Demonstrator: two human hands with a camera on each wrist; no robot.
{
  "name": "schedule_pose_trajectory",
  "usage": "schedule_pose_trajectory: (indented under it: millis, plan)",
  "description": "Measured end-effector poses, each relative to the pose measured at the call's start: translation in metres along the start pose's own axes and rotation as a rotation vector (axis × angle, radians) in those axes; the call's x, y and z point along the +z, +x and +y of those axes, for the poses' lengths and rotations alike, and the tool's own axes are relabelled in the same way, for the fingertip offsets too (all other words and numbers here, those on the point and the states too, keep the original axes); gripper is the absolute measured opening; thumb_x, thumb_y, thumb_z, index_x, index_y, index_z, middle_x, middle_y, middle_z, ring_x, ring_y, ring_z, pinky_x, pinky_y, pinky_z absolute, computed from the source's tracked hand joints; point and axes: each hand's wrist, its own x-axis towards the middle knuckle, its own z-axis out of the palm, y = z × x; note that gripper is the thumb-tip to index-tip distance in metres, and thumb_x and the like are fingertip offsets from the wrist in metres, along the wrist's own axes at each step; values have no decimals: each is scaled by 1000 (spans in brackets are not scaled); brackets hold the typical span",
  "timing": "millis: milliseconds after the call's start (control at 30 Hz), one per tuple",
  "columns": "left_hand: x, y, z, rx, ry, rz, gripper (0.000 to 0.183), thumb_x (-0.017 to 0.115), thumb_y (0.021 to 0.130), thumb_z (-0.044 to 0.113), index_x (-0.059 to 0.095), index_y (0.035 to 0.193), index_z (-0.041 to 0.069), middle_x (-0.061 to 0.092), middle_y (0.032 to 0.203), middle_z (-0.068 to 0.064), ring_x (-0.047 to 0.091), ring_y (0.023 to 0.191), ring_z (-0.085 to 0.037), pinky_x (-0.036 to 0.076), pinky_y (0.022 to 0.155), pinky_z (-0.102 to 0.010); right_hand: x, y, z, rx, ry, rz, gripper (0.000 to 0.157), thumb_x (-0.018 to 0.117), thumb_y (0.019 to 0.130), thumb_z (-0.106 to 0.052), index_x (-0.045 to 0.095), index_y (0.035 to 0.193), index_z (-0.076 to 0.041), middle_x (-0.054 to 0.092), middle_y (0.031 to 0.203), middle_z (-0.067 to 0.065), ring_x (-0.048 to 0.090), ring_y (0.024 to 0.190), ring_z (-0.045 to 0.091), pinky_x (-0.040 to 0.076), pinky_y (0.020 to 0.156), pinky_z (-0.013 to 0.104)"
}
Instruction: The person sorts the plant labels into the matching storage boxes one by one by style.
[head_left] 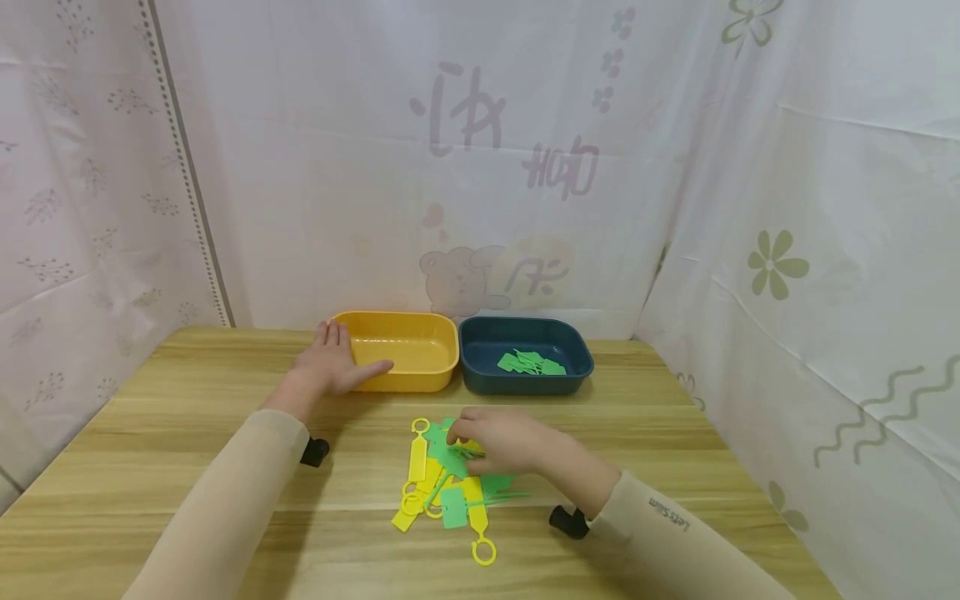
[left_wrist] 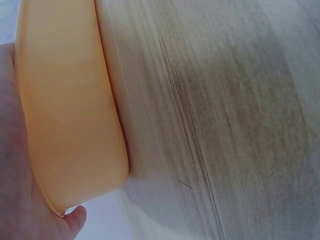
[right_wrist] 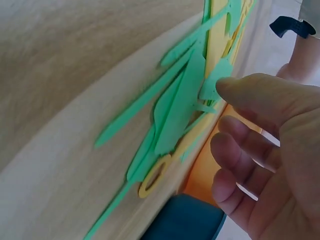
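Flat green plastic tags [head_left: 454,508] with thin tails and yellow tags [head_left: 417,458] with ring ends lie in a loose pile on the table. Over the pile hovers my right hand [head_left: 506,437], palm down, fingers slightly bent. In the right wrist view, a gap shows between its thumb and fingers, and the thumb tip overlaps the edge of a green tag [right_wrist: 216,77]. My left hand [head_left: 330,365] rests spread on the left end of a yellow bin [head_left: 405,382], thumb across its front rim. The bin's outer wall [left_wrist: 75,110] fills much of the left wrist view.
A dark blue bin [head_left: 517,385] stands against the yellow one on its right, with several green tags [head_left: 528,363] inside. Behind the wooden table [head_left: 645,500] hangs a printed white curtain [head_left: 315,167], which also runs along both sides.
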Motion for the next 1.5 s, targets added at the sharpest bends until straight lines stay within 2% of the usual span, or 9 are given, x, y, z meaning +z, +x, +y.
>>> schedule_pose_trajectory:
  millis: [167, 467, 600, 900, 1100, 1233, 1500]
  plan:
    - [0, -2, 0, -1, -2, 5, 141, 24, 93, 100, 1, 167, -18, -6, 177, -40, -6, 167, -57, 14, 136, -66, 2, 2, -2, -75, -36, 11, 45, 83, 99, -26, 71, 142, -25, 68, 134, -5, 68, 112, 8, 60, 103, 27]
    - [-1, -1, -2, -4, -12, 2, 141, 25, 93, 99, -1, 167, -17, -7, 177, -39, -7, 168, -56, 12, 137, -65, 5, 9, -8, -111, -80, -31, 45, 80, 102, -18, 72, 145, -27, 68, 136, -6, 70, 112, 8, 60, 101, 25]
    - [-2, -2, -1, -2, -14, 7, 140, 26, 93, 99, 0, 167, -17, -6, 178, -38, -6, 168, -56, 12, 137, -64, 6, 10, -11, -107, -88, -41, 46, 76, 104, -14, 71, 147, -28, 67, 138, -6, 70, 117, 9, 60, 103, 26]
    - [1, 0, -2, 0, -2, 6, 139, 25, 94, 98, 0, 167, -18, -5, 177, -39, -6, 168, -57, 13, 137, -65, 6, 10, -12, -68, -50, -51, 45, 76, 104, -14, 70, 146, -29, 65, 134, -7, 66, 102, 7, 61, 96, 26]
    - [0, 1, 0, -6, -5, 1, 140, 27, 94, 98, -1, 167, -17, -7, 178, -39, -6, 168, -56, 15, 136, -65, 6, 10, -12, -30, -35, -51, 43, 80, 102, -16, 71, 142, -30, 64, 132, -9, 66, 101, 8, 61, 97, 29]
    - [0, 0, 0, -3, -7, 16, 139, 28, 94, 97, -1, 167, -18, -5, 178, -39, -5, 168, -56, 17, 136, -67, 6, 11, -12, -16, -36, -52, 42, 82, 101, -17, 70, 139, -31, 63, 130, -9, 64, 96, 9, 61, 94, 28]
    - [0, -1, 0, -3, -4, 5, 141, 27, 93, 99, -1, 167, -18, -6, 177, -39, -6, 168, -56, 18, 135, -68, 6, 12, -14, -10, -44, -49, 40, 84, 99, -19, 69, 134, -31, 61, 127, -9, 62, 93, 7, 60, 94, 25]
